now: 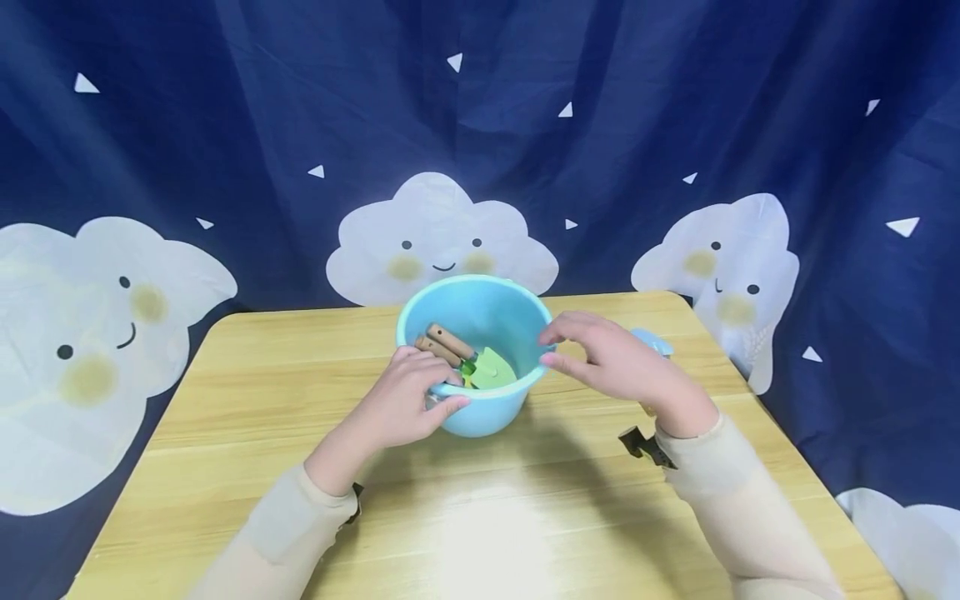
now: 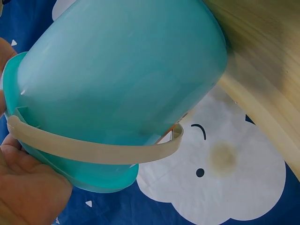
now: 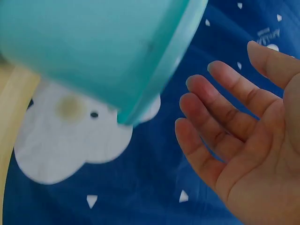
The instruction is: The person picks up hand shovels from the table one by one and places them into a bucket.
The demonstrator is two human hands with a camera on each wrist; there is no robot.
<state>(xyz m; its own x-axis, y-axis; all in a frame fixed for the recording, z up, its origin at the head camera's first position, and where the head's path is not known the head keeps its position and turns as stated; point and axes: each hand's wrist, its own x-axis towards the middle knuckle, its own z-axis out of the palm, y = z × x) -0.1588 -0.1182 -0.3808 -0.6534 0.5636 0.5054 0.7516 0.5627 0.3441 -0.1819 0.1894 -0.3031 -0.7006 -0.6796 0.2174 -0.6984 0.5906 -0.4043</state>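
A light blue bucket (image 1: 487,412) stands on the wooden table in front of me. My left hand (image 1: 408,396) grips its near left rim, thumb outside and fingers over the edge. In the left wrist view, a beige handle (image 2: 98,152) hangs along the bucket's side, close to that hand. Inside lie a small light green trowel (image 1: 492,369) and two wooden tool handles (image 1: 450,340), partly hidden by the rim and my left fingers. My right hand (image 1: 611,358) is beside the right rim; in the right wrist view its fingers are spread, apart from the bucket.
A light blue object (image 1: 652,340) lies on the table (image 1: 262,467) behind my right hand, mostly hidden. Beyond the far edge hangs a dark blue curtain (image 1: 480,100) with white clouds and triangles.
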